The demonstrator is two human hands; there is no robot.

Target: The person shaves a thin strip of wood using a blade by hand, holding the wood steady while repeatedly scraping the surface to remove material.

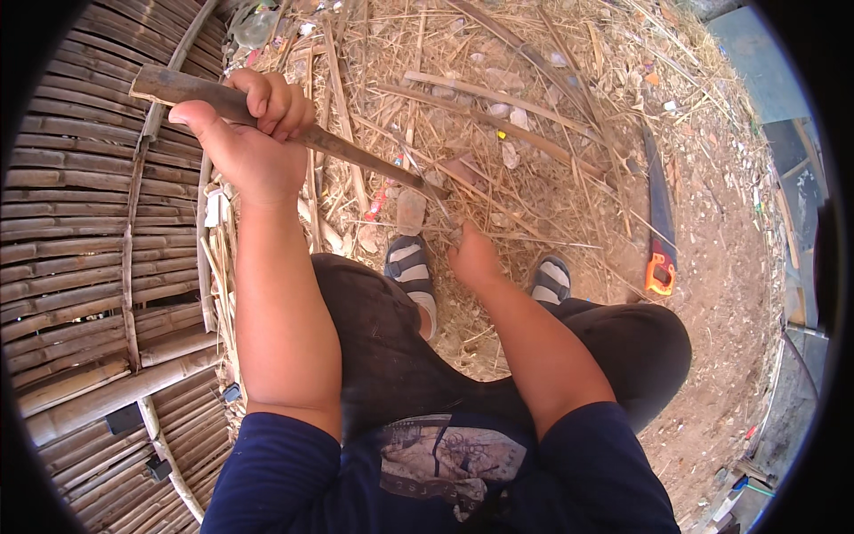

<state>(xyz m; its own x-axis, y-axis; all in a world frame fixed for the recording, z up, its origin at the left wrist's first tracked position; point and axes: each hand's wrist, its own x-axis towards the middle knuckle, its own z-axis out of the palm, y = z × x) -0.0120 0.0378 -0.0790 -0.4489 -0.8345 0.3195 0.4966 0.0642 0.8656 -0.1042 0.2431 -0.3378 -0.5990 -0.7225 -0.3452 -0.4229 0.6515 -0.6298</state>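
Note:
My left hand (258, 147) is wrapped round the upper part of a long brown bamboo strip (356, 153), its thumb pressed along it near the pale cut end. The strip slants down to the right, and its lower end lies above the littered ground near a stone block (411, 212). My right hand (473, 258) is closed between my feet, just below that lower end. It grips a thin, blade-like tool (438, 198) seen nearly edge-on, which points up and left and crosses the strip's lower end. Whether the two touch I cannot tell.
A handsaw (660, 214) with an orange handle lies on the ground at right. Loose bamboo strips (516, 125), straw and stones cover the ground ahead. A bamboo slat wall (71, 205) stands at left. Grey-blue sheets (761, 76) line the far right.

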